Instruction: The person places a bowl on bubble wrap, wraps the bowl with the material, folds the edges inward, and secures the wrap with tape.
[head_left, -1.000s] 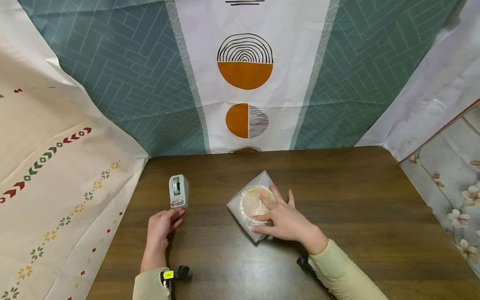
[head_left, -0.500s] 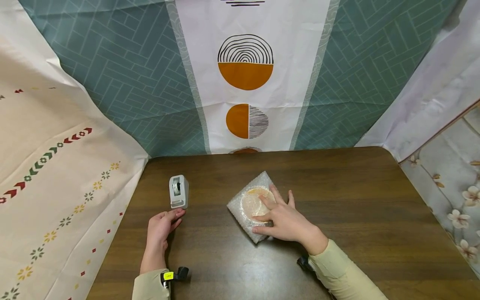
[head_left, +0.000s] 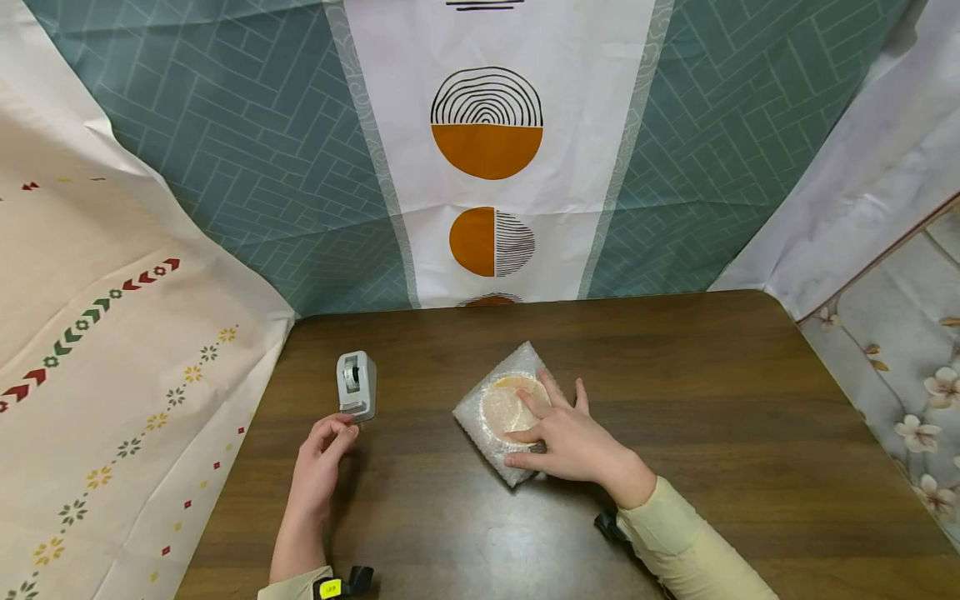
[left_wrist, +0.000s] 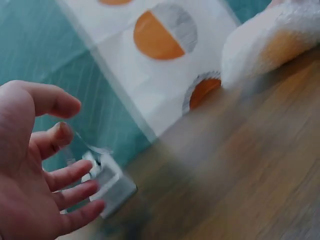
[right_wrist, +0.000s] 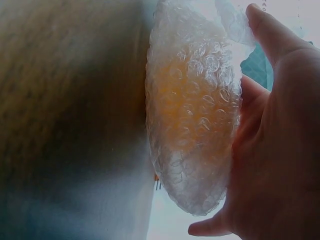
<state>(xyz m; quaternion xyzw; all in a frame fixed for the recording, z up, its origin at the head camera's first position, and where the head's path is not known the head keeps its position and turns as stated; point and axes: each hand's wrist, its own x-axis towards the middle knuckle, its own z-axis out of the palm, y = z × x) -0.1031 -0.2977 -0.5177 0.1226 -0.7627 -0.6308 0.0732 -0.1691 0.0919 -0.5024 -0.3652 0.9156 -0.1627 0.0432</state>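
Observation:
A flat bubble-wrap package (head_left: pixel 480 412) lies on the table, a round pale-yellow thing showing through it. My right hand (head_left: pixel 573 437) rests on its right part with fingers spread. In the right wrist view, the bubble wrap (right_wrist: pixel 195 110) stands close along the palm. At the left is a small white tape dispenser (head_left: pixel 356 383) with a roll of clear tape inside. My left hand (head_left: pixel 318 467) is at its near end, thumb and index finger pinching the end of a clear strip of tape (left_wrist: pixel 97 149). The other left fingers (left_wrist: pixel 75 195) are loosely bent beside the dispenser.
The brown wooden table (head_left: pixel 675 375) extends to both sides of the package. A green and white cloth (head_left: pixel 300 167) hangs along its far edge. Patterned cream cloth (head_left: pixel 135 375) borders the left side, and floral cloth (head_left: pixel 900 375) the right.
My left hand has turned at the dispenser's near end, its thumb now on top and its forearm a little lower in view. The right hand and the package have stayed in place.

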